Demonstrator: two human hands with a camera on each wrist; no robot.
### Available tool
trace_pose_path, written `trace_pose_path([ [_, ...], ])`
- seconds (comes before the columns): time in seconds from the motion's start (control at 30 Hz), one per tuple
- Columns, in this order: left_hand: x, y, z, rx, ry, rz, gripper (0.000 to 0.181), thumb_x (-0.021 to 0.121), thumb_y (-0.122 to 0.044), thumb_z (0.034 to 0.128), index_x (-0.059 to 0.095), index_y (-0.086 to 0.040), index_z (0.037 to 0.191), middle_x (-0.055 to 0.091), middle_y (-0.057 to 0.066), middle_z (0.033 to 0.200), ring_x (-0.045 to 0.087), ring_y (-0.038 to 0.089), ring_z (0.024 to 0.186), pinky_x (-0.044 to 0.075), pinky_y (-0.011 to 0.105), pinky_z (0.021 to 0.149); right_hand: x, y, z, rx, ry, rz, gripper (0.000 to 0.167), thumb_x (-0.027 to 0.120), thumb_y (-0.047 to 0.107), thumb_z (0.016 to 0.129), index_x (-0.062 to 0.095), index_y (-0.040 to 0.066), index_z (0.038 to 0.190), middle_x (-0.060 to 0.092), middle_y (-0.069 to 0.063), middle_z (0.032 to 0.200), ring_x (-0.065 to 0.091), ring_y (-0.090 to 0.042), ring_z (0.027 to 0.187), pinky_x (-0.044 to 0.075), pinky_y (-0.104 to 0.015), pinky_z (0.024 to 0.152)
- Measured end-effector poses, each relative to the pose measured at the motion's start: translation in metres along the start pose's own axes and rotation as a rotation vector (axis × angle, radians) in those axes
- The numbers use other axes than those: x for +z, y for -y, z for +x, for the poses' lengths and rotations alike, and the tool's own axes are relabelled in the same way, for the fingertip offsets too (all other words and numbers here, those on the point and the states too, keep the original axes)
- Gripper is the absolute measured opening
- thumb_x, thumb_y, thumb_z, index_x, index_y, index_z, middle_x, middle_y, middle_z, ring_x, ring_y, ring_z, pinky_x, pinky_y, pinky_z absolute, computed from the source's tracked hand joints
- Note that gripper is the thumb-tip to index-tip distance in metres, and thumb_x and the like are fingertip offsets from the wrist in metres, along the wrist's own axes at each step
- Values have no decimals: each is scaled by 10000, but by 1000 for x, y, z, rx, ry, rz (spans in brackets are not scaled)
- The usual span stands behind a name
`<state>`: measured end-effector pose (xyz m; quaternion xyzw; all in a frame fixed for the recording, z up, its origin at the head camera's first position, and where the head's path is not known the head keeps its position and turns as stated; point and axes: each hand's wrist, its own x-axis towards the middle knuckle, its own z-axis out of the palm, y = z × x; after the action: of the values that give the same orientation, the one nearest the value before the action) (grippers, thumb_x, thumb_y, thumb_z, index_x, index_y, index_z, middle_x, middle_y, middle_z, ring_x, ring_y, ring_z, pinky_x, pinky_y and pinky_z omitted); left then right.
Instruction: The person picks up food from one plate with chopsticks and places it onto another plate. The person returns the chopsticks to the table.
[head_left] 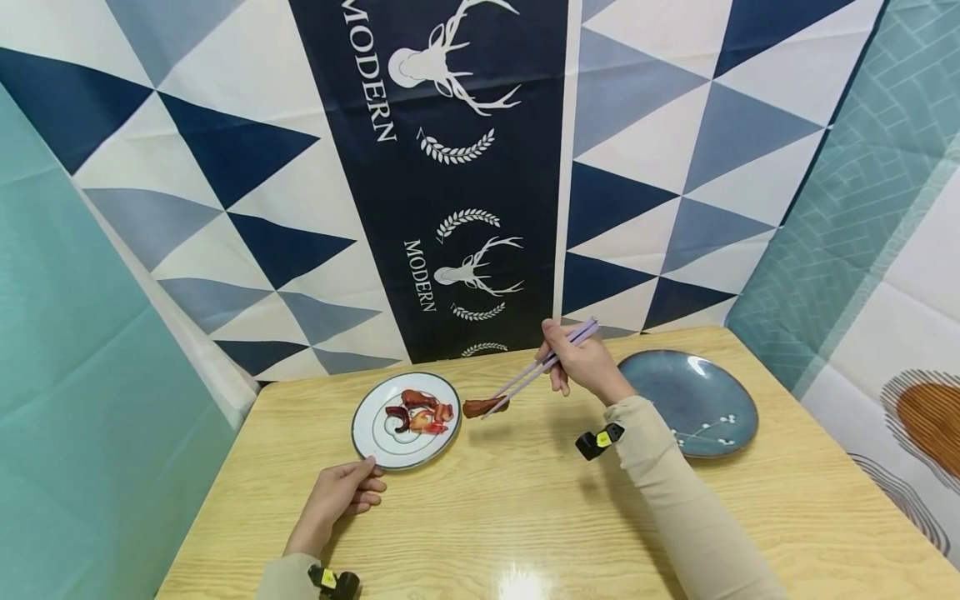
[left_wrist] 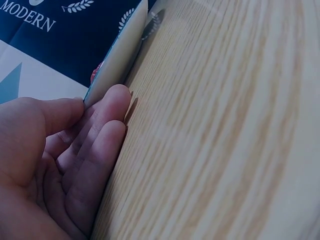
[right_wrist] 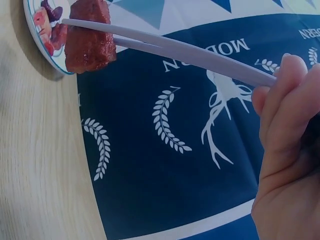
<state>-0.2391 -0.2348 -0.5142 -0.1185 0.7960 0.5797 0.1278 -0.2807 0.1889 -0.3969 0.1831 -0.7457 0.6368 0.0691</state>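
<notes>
My right hand point(head_left: 588, 364) holds a pair of pale purple chopsticks point(head_left: 542, 365) in the head view. Their tips pinch a reddish-brown piece of meat point(head_left: 486, 407), raised above the table just right of the white plate. The right wrist view shows this glossy meat chunk point(right_wrist: 89, 40) close up between the tips. At the near rim of the white, dark-edged plate point(head_left: 411, 457), my left hand point(head_left: 341, 493) grips with the thumb on top and fingers below. On that plate lie several pieces of reddish food point(head_left: 422, 412). The left wrist view shows the plate's pale underside point(left_wrist: 117, 65) beside the fingertips.
A large blue-grey plate point(head_left: 686, 400) with a white blossom pattern lies behind my right forearm, partly hidden by it. The wooden table point(head_left: 480, 508) ends at a patterned cloth wall point(head_left: 480, 192), with more hanging cloth on both sides.
</notes>
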Motion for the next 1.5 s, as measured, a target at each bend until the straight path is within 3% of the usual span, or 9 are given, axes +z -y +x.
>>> trace_pose_path([
  [0.13,0,0,0,2,2,-4,405,618,-390,1037,762,-11,1049,764,33,807,725,116,662,606,262,602,3,-1,1,-3,11,-4,648,447,435,1106,690,-83,803,612,-263,553,573,-289,357,485,-362,334],
  [0.27,0,0,0,4,3,-3,428,613,-410,1038,760,-9,1056,765,30,809,726,112,663,606,259,601,4,-3,3,-1,16,-4,642,445,429,1108,688,-81,802,609,-284,564,574,-260,353,483,-359,332],
  [0.4,0,0,2,2,3,-5,428,608,-409,1041,760,-10,1057,765,26,808,724,106,663,604,254,602,6,-4,4,-2,16,-1,637,443,415,1111,681,-91,805,629,-184,540,577,-212,352,481,-355,330],
  [0.5,0,0,2,-2,-3,-4,414,615,-400,1037,761,-13,1052,764,26,805,724,107,662,605,254,602,7,-4,4,-2,14,5,640,444,415,1111,680,-93,802,633,-125,525,576,-249,350,480,-360,327],
  [0.67,0,1,2,-5,-2,0,406,621,-394,1034,763,-13,1047,765,30,804,726,113,660,606,260,600,10,-4,3,-2,21,7,645,444,425,1109,684,-86,798,630,-121,523,573,-291,352,481,-369,327],
  [0.9,0,1,2,4,5,-13,399,617,-381,1038,762,-9,1043,763,34,801,726,111,662,602,249,589,14,-4,4,-7,29,16,644,441,425,1110,687,-79,794,621,-144,516,567,-305,349,484,-380,330],
  [1.13,1,1,2,6,10,-9,411,612,-392,1040,760,-9,1051,765,33,807,726,112,661,606,255,597,18,-5,3,-11,30,2,639,452,432,1105,697,-63,785,616,-268,552,585,-340,370,497,-389,341],
  [1.5,0,1,2,1,9,-6,413,620,-397,1034,760,-8,1052,764,38,811,724,117,663,604,260,600,27,-5,0,12,28,48,640,455,424,1106,685,-84,792,621,-170,523,583,-179,353,494,-390,337],
])
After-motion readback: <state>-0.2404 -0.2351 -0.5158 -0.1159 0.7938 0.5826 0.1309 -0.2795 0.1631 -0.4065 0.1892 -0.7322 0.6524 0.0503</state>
